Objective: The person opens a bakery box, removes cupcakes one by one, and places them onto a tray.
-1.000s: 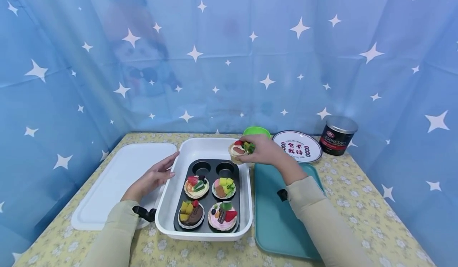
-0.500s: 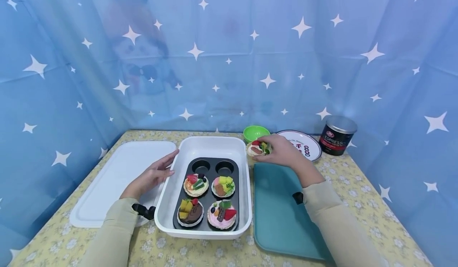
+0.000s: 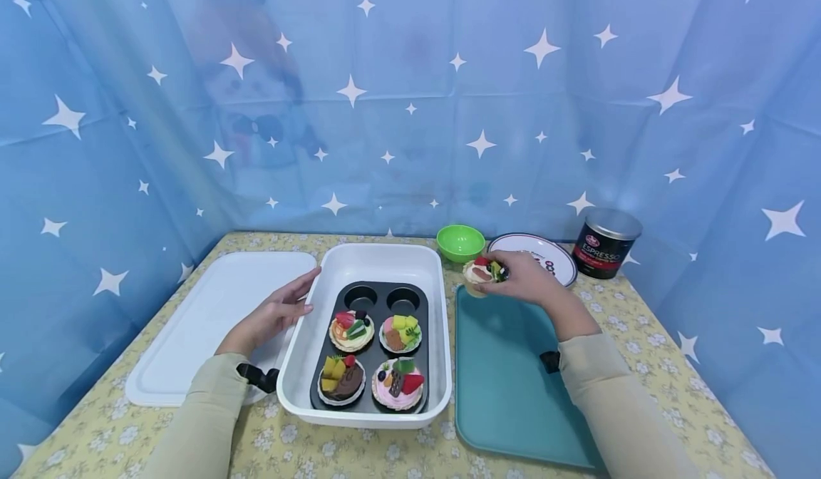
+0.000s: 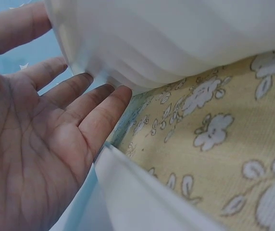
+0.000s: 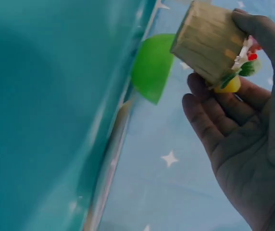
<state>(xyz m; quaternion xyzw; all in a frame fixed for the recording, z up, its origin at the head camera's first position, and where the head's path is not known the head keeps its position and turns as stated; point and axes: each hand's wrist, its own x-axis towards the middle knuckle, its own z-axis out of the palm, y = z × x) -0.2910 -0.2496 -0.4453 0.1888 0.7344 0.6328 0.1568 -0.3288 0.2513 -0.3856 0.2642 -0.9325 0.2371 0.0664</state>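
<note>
A fruit-topped tart (image 3: 479, 275) is pinched between the thumb and fingers of my right hand (image 3: 522, 279), over the far left corner of the teal tray (image 3: 507, 386). In the right wrist view the tart's tan ridged case (image 5: 209, 41) faces the camera. My left hand (image 3: 276, 315) rests its straight fingers against the left wall of the white bin (image 3: 291, 386); the left wrist view shows those fingertips at the bin's side (image 4: 166, 43). Inside the bin lies a black muffin pan (image 3: 368, 386) whose two far cups are bare. Several decorated tarts, one a pink-cream tart (image 3: 398, 386), fill the nearer cups.
A white lid or tray (image 3: 205, 322) lies left of the bin. At the back stand a green bowl (image 3: 460, 242), a white plate with red characters (image 3: 564, 261), partly behind my right hand, and an espresso can (image 3: 606, 244). A starry blue curtain (image 3: 410, 108) surrounds the table.
My right hand has carried the tart rightward from over the bin's far right edge to over the teal tray's far corner. My left hand stays at the bin's side.
</note>
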